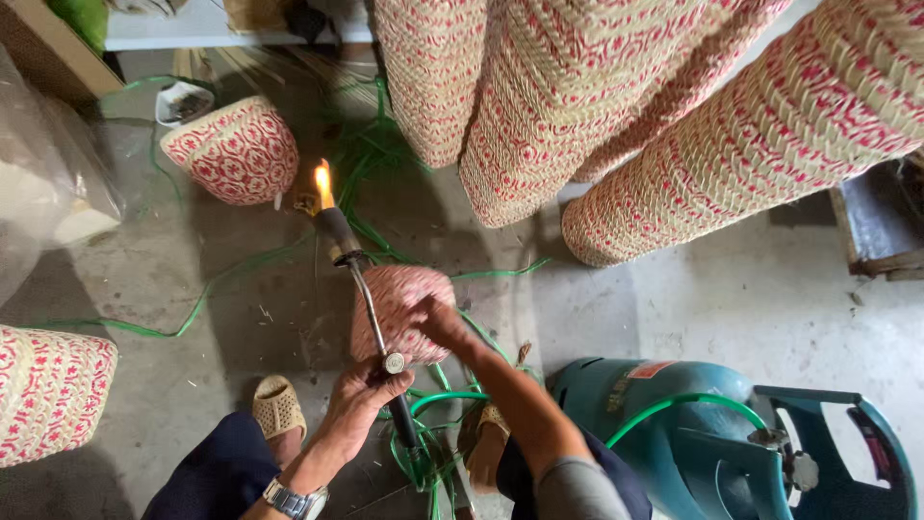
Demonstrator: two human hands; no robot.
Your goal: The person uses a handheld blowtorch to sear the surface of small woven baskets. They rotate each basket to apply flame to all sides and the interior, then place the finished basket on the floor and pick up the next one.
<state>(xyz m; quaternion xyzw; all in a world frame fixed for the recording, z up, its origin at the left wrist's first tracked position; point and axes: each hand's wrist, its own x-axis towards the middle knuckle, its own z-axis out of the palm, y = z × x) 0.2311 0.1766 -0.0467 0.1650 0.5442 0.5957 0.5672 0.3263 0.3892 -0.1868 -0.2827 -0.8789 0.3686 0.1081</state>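
Nearest the camera, the left hand is wrapped tight around the handle of a gas torch, thumb up beside the small round valve knob, a wristwatch on the wrist below it. From that fist the thin metal tube of the torch slants up and to the left to a dark burner head, where a small yellow flame burns over the bare concrete floor. The right hand reaches in from the lower right with a bent elbow and grips a small red-and-cream woven basket, held just right of the torch tube and touching or nearly touching it; the fingers are closed on the basket's near side, though how far they curl around it I cannot quite tell. A green hose loops in a tangle under both hands and runs right to a teal gas cylinder lying close by the right forearm, which crowds that side. A sandalled foot rests on the floor left of the left wrist. Ahead of the flame the floor is open for a stretch, with loose green strips trailing across it. Farther off, a finished basket lies tipped on its side beyond the flame, another sits at the left edge, and three tall stacks of baskets lean in from the top right, well apart from the hands.
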